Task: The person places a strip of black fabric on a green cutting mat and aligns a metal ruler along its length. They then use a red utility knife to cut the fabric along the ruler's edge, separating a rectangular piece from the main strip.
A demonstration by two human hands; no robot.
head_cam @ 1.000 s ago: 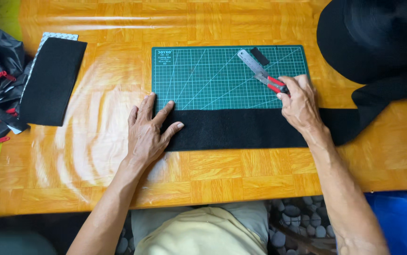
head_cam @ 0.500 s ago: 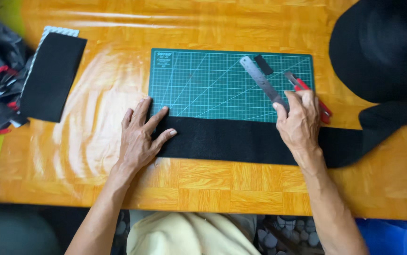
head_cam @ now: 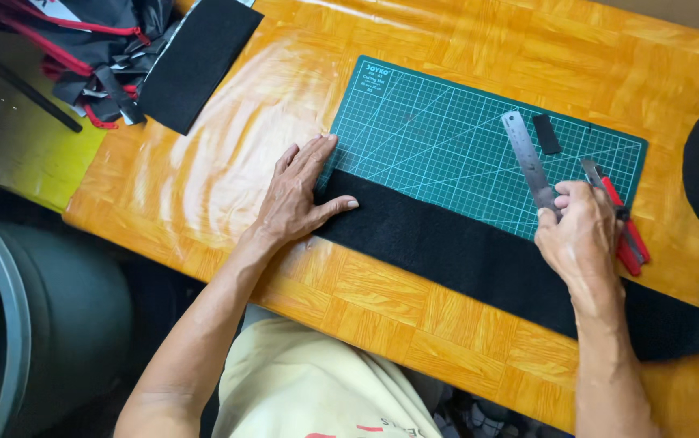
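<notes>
Looking down from a head-worn camera, two bare hands work at an orange wooden table (head_cam: 203, 186). At the centre lies a green cutting mat (head_cam: 447, 138) with a white grid. A long strip of black fabric (head_cam: 463, 251) runs across the mat's near edge, stretching from 9 o'clock toward 4 o'clock.

The left hand (head_cam: 301, 199), at about 9 o'clock of the mat, lies flat with fingers spread open, pressing on the strip's left end. The right hand (head_cam: 580, 239), at about 3 o'clock, rests on the strip with fingers curled, its fingertips touching the lower end of a steel ruler (head_cam: 529, 158) lying on the mat. A red-handled utility knife (head_cam: 621, 223) lies just beside that hand, partly under it; whether the hand grips it, I cannot tell. A small black scrap (head_cam: 546, 134) sits beside the ruler, toward 1 o'clock.

At 11 o'clock lie another black fabric piece (head_cam: 199, 57) and a black bag with red trim (head_cam: 98, 49).
</notes>
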